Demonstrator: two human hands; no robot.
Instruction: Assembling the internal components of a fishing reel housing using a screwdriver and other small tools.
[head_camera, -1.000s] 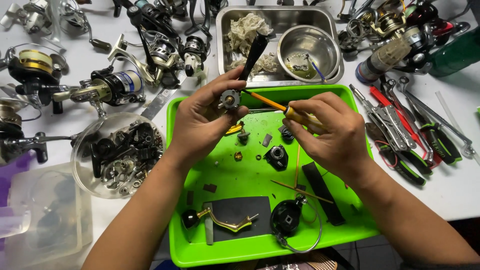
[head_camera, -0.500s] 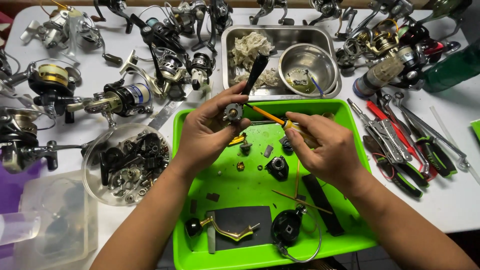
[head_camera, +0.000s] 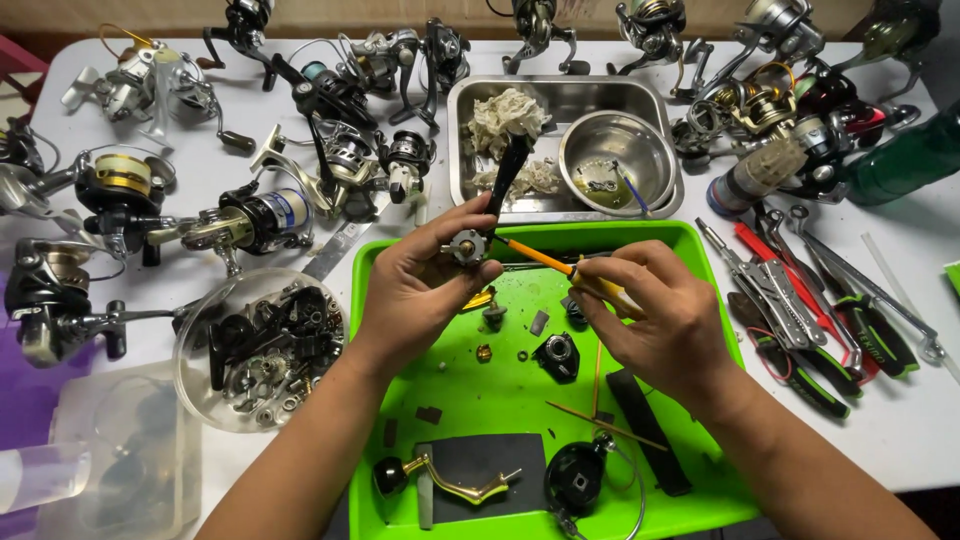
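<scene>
Both hands have shifted slightly toward the tray's upper edge since the earlier frame. From my remote view, my left hand (head_camera: 425, 290) is curled closed around a small round metal reel part (head_camera: 467, 245) with a black handle rising from it. My right hand (head_camera: 655, 315) is closed on an orange-handled screwdriver (head_camera: 545, 259), its tip touching that part. Below lies the green tray (head_camera: 690, 240), scattered with small black parts. Just behind sits a steel pan (head_camera: 460, 140) holding a steel bowl (head_camera: 618, 150). Pliers (head_camera: 790, 310) lie to the right, fishing reels (head_camera: 250, 215) to the left
</scene>
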